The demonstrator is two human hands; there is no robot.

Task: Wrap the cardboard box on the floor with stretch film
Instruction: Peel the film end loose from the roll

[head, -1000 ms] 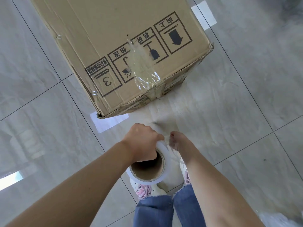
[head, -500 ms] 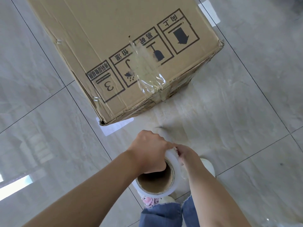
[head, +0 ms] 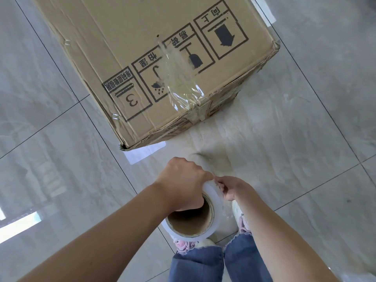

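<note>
Cardboard box (head: pixel 154 64) sits on the grey tiled floor (head: pixel 305 127), in the upper half of the view, ahead of the person. Top face shows printed handling marks and the numeral 3. A strip of clear film (head: pixel 179 84) is stuck over the near edge of the box, crossing the printed marks and wrinkled at the corner fold. Metal staples visible along the left edge of the box. Corners look scuffed.

Roll of stretch film (head: pixel 205 212) is held low, between box and the person's feet, well apart from the box. Open cardboard core faces the camera.

Left hand (head: pixel 181 186): closed around the top of the roll, fingers curled into the core opening, firm hold. Right hand (head: pixel 232 189): fingers pinched narrow on the outer film layer at the roll's right side; whether a loose end is caught, cannot tell. The two hands nearly touch at the top of the roll.

Surroundings: white paper (head: pixel 144 152) lies flat on the floor, just at the box's near left corner, partly under it. A second white piece (head: pixel 264 9) shows beyond the far right corner. Light shoes (head: pixel 240 216) and blue jeans (head: pixel 213 263) at bottom centre, directly under the roll. Floor between roll and box is bare tile; nothing lies between them.
</note>
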